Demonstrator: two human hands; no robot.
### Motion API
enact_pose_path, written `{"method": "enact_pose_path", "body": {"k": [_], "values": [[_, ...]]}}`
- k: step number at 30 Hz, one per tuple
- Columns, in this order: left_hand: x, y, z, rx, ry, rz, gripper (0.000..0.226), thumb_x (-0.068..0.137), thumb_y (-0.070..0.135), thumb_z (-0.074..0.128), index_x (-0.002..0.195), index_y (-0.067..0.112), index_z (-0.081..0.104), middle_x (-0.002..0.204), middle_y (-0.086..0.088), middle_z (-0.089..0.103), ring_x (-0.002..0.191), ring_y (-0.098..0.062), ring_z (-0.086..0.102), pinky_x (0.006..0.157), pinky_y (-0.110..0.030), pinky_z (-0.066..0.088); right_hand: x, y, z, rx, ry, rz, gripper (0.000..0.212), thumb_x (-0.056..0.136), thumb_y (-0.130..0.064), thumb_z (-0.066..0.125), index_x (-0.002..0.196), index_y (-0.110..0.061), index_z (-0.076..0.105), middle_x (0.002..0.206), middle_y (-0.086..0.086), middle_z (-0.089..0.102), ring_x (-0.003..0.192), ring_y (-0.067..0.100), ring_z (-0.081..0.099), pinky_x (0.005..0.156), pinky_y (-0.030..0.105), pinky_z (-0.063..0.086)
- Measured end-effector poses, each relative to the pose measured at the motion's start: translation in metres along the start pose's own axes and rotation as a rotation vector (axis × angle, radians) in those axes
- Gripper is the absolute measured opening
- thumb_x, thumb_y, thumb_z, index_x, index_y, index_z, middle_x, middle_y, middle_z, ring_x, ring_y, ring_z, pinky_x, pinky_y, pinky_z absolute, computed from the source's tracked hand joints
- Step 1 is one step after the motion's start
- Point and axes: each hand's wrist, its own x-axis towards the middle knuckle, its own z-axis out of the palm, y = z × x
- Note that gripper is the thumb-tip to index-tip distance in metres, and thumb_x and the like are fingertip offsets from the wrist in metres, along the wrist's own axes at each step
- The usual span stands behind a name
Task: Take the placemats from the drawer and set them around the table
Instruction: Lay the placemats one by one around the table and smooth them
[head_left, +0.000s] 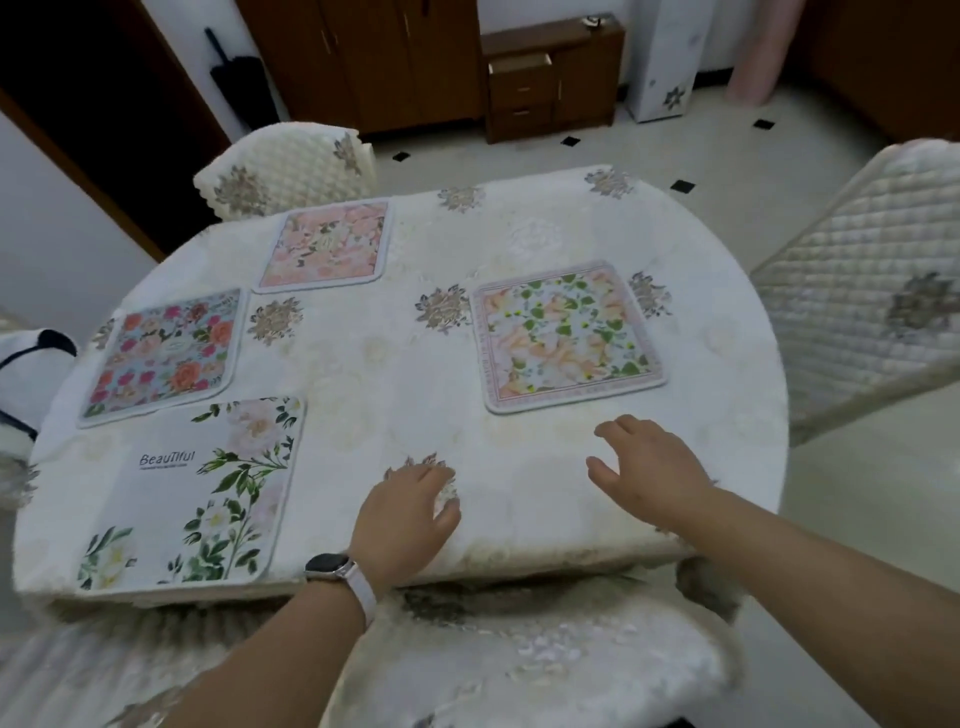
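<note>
Several floral placemats lie flat on the round table (395, 364) with its white cloth. A white mat with green leaves (192, 493) sits at the near left. Behind it lies a blue mat with red flowers (166, 353), and a pink mat (327, 244) lies at the far side. A peach and green mat (566, 335) rests right of centre. My left hand (408, 512), with a watch on its wrist, hovers over the near edge of the cloth, fingers spread. My right hand (649, 467) is open just in front of the peach mat, apart from it.
Padded chairs stand at the far left (285, 166), at the right (862, 291) and right below me (519, 660). A brown cabinet (550, 78) against the back wall has its top drawer (519, 65) pulled out. A dark umbrella (239, 78) leans by the door.
</note>
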Motion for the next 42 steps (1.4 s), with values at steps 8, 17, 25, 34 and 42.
{"method": "enact_pose_path", "body": {"k": [8,17,25,34,42], "values": [[0.023,0.053,0.015,-0.058,-0.049,-0.204,0.039,0.092,0.045,0.045,0.127,0.033,0.057,0.125,0.011,0.060,0.111,-0.013,0.055,0.086,-0.032,0.048,0.003,0.074,-0.010,0.112,-0.018,0.091,0.049,0.092,-0.049,0.043,0.133,-0.022,0.049,0.128,-0.002,0.053,0.111,0.021,0.050,0.075,0.034,0.039],[0.084,0.058,0.026,-0.350,-0.108,-0.392,0.034,0.091,0.041,0.051,0.124,0.031,0.058,0.117,0.009,0.061,0.092,-0.006,0.055,0.076,-0.026,0.040,0.051,0.084,0.001,0.297,-0.075,0.278,0.053,0.093,-0.047,0.044,0.136,-0.017,0.046,0.132,0.005,0.050,0.112,0.025,0.052,0.078,0.035,0.042],[0.148,0.034,0.058,-0.754,-0.093,-0.653,0.049,0.093,0.031,0.055,0.139,0.022,0.041,0.108,0.004,0.057,0.086,-0.011,0.058,0.063,-0.026,0.043,0.109,0.106,0.006,0.393,-0.129,0.431,0.061,0.086,-0.041,0.055,0.139,-0.016,0.040,0.128,0.011,0.047,0.109,0.031,0.054,0.088,0.042,0.050],[0.207,0.011,0.072,-1.048,-0.064,-0.878,0.029,0.087,0.026,0.059,0.110,0.008,0.065,0.102,-0.006,0.069,0.095,-0.025,0.064,0.082,-0.035,0.055,0.163,0.120,0.018,0.692,0.016,0.734,0.074,0.083,-0.040,0.064,0.144,-0.010,0.035,0.140,0.015,0.039,0.122,0.036,0.046,0.099,0.050,0.045],[0.211,0.010,0.081,-0.965,-0.014,-0.778,0.007,0.090,0.018,0.061,0.097,0.018,0.062,0.092,0.006,0.066,0.082,-0.010,0.063,0.058,-0.022,0.047,0.174,0.117,0.018,0.762,0.053,0.756,0.007,0.084,-0.018,0.063,0.082,-0.012,0.066,0.081,0.004,0.068,0.059,0.011,0.059,0.039,0.017,0.039]]}}
